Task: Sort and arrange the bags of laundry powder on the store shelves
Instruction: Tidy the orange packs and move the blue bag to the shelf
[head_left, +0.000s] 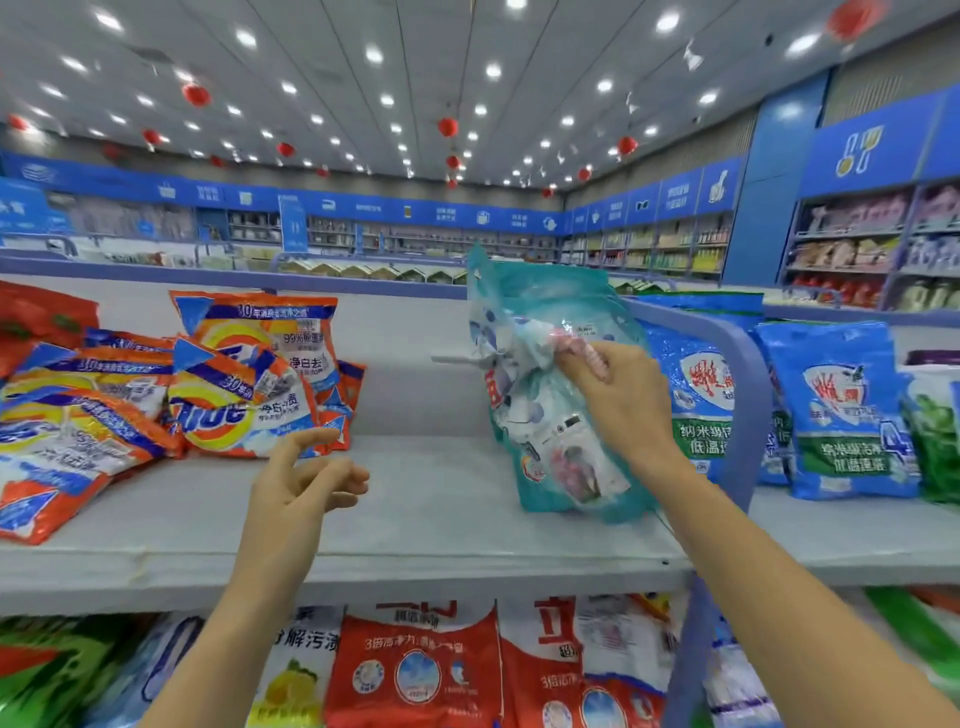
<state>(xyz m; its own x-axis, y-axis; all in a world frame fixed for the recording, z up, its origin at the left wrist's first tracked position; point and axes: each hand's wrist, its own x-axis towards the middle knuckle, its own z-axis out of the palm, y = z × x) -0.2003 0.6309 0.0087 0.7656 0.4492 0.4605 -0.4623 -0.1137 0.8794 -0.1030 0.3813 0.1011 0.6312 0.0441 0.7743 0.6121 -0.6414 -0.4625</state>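
In a brightly lit store aisle, seen from the head camera, a person's right hand (618, 395) pinches the crumpled film of a teal bag of laundry powder (550, 415) between thumb and curled fingers, gripping it in its upper half. The bag stands roughly upright at the right end of the grey top shelf (415, 519), just beside a curved blue divider (743, 374); whether its bottom edge rests on the shelf or hangs just above it cannot be told. The left hand (301, 483) hovers over the bare middle of the same shelf with its fingers loosely spread and holding nothing, its fingertips near a jumbled pile of orange bags (234, 374) that lie overlapping at the shelf's left end. Beyond the divider, blue bags (841, 410) stand upright in a row, with a green bag (930, 441) at the far right edge. On the shelf below, red bags (415, 670) stand side by side. Red lanterns (448, 126) hang from the spotlit ceiling over more shelving along the far walls.
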